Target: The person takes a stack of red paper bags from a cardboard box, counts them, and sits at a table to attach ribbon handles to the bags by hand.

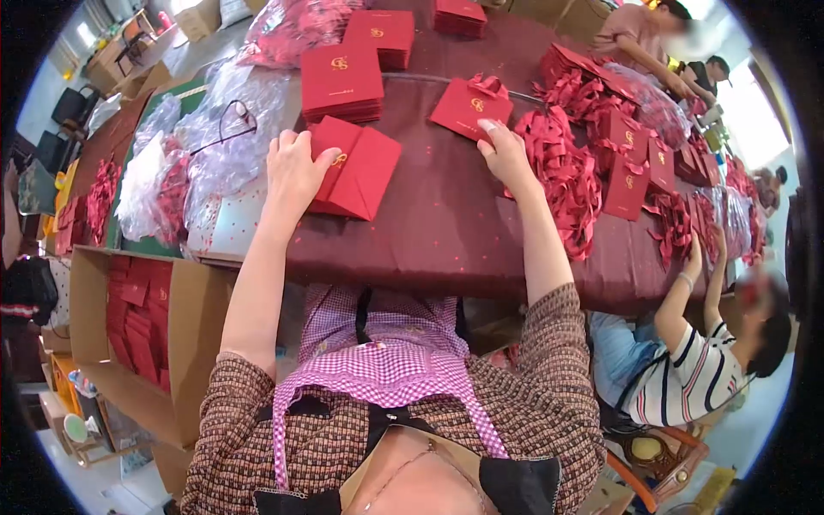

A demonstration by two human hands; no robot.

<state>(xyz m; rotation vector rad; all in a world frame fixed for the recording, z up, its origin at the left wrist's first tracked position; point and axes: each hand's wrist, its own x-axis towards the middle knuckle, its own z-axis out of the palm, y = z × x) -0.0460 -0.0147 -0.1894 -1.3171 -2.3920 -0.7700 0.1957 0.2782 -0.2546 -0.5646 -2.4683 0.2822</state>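
My left hand [293,176] grips the left edge of a red paper gift bag [365,167], its thumb on top and its fingers partly hidden. This bag shows folded panels and part of a gold logo under the thumb. My right hand [508,157] pinches the lower right edge of another red gift bag [459,107], which lies flat with a gold logo and a red ribbon handle at its top. A neat stack of flat red bags [342,81] stands just beyond my left hand. Beside my right wrist spreads a heap of red ribbons [558,172].
Plastic wrapping [227,146] covers the table's left side. A cardboard box [193,335] of red pieces stands at lower left. Bags with ribbons [631,176] lie at right. A seated co-worker in a striped shirt [691,378] works there; another person [639,39] stands across the table.
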